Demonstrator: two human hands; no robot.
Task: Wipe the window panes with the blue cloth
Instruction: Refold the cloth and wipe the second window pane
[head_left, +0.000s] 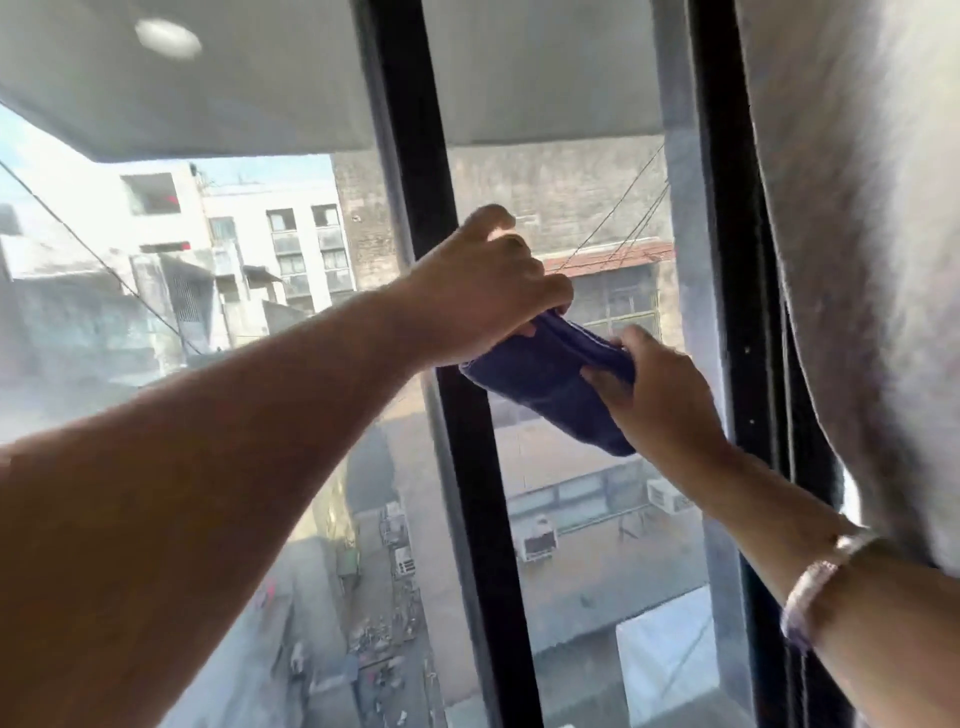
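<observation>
You've got both hands up at the window w/ the blue cloth (550, 379) bunched between them, in front of the right pane (597, 519). Your left hand (483, 296) comes in from the lower left, crosses the black frame bar (467, 467) and has its fingers curled shut over the cloth's upper-left end. Your right hand (660, 395) pinches the cloth's right end, thumb on the near side, fingers tucked into the fold. Cloth hangs slanting down to the right, btw the frame bar and the right frame post (727, 260). Can't tell if it's actually touching the glass. A silver bangle (821, 577) sits on your right wrist. A grey curtain (857, 260) hangs just beside that arm. The left pane (208, 312) shows buildings outside.
</observation>
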